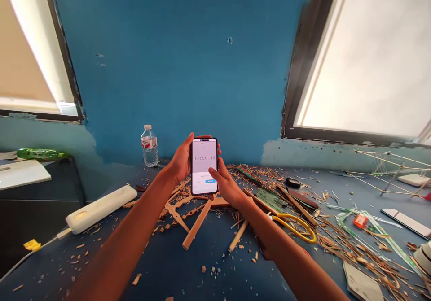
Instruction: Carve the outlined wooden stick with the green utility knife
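A phone is held upright in the middle of the view, its lit screen facing me and reading 00:50:14. My left hand grips its left edge, with fingers wrapped behind. On the right side, my right hand also holds it, the thumb over the lower right of the screen, near a blue button. Below and behind the phone, carved wooden pieces and wood shavings lie on the dark table.
Scissors with yellow handles lie right of my right forearm. A water bottle stands by the wall, and a white power strip lies at left. Farther right are an orange lighter, another phone and a stick frame.
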Motion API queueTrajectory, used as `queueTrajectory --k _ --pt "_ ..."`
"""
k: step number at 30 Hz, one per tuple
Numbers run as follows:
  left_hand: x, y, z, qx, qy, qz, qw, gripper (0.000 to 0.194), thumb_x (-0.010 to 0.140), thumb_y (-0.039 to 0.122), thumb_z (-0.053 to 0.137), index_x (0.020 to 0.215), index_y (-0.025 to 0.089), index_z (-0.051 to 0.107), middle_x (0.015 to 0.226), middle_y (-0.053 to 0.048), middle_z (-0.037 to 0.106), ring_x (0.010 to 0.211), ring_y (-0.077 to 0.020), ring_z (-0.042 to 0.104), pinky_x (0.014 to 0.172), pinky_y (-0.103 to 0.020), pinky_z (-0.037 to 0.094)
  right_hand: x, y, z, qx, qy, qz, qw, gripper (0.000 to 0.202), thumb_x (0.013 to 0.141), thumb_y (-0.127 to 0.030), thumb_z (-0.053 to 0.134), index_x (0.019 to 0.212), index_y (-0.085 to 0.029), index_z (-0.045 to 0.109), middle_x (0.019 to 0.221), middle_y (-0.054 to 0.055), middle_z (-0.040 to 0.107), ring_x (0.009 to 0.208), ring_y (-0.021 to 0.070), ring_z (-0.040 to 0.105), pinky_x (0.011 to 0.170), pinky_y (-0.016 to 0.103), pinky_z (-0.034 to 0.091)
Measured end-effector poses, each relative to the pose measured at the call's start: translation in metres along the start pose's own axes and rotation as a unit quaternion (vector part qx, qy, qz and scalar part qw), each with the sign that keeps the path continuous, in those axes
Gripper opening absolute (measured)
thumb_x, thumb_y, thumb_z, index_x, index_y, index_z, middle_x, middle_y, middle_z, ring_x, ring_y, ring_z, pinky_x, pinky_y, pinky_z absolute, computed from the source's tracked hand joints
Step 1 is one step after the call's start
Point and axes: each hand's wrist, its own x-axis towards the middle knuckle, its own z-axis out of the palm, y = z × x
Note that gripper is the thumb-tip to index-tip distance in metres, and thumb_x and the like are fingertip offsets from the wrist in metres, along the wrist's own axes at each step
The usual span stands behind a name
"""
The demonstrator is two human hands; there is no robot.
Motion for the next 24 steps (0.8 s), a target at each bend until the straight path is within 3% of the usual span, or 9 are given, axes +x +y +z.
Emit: queueTrajectory --k 5,11,17,20,24 --pt "-0.002 0.0 0.004 -0.01 -0.015 0.003 1.0 0.05 0.102 0.059 0.064 0.129 0.017 0.067 0.126 -0.012 0.072 0.108 -0.0269 0.072 0.093 -0.049 0.062 -0.003 -0.009 -0.002 0.033 -0.025 0.035 0.999 0.055 0.099 -0.044 0.064 0.15 -0.033 0.046 0.128 0.005 0.069 0.076 0.0192 0.068 0.05 0.028 0.056" --pt "-0.005 -0.005 0.009 -0.035 -0.019 0.022 0.999 0.058 0.101 0.068 0.059 0.131 0.018 0.065 0.122 -0.011 0.072 0.103 -0.0266 0.072 0.089 -0.048 0.063 -0.006 -0.015 0.001 0.076 -0.08 0.055 0.992 0.078 0.095 -0.044 0.066 0.163 -0.039 0.029 0.145 0.007 0.065 0.085 0.0227 0.072 0.05 0.029 0.056" --pt "-0.007 -0.002 0.012 -0.04 -0.019 0.002 0.999 0.055 0.102 0.065 0.06 0.131 0.018 0.065 0.118 -0.01 0.072 0.099 -0.0253 0.073 0.085 -0.046 0.063 -0.009 -0.018 -0.009 0.082 -0.16 0.068 0.981 0.122 0.075 -0.022 0.083 0.17 -0.043 0.009 0.148 0.007 0.065 0.094 0.0259 0.075 0.062 0.036 0.066" --pt "-0.008 0.0 0.016 -0.042 -0.021 0.0 0.999 0.054 0.102 0.064 0.061 0.129 0.018 0.066 0.117 -0.01 0.073 0.099 -0.0253 0.073 0.085 -0.045 0.063 -0.009 -0.019 -0.011 0.082 -0.173 0.064 0.979 0.125 0.078 -0.021 0.082 0.171 -0.044 0.001 0.147 0.007 0.066 0.093 0.0246 0.076 0.064 0.035 0.067" --pt "-0.009 0.002 0.019 -0.045 -0.022 0.002 0.999 0.054 0.102 0.064 0.061 0.129 0.018 0.066 0.118 -0.01 0.073 0.099 -0.0252 0.073 0.085 -0.045 0.063 -0.011 -0.022 -0.01 0.078 -0.177 0.052 0.98 0.124 0.079 -0.017 0.08 0.172 -0.044 0.003 0.145 0.006 0.067 0.089 0.0235 0.076 0.06 0.034 0.066"
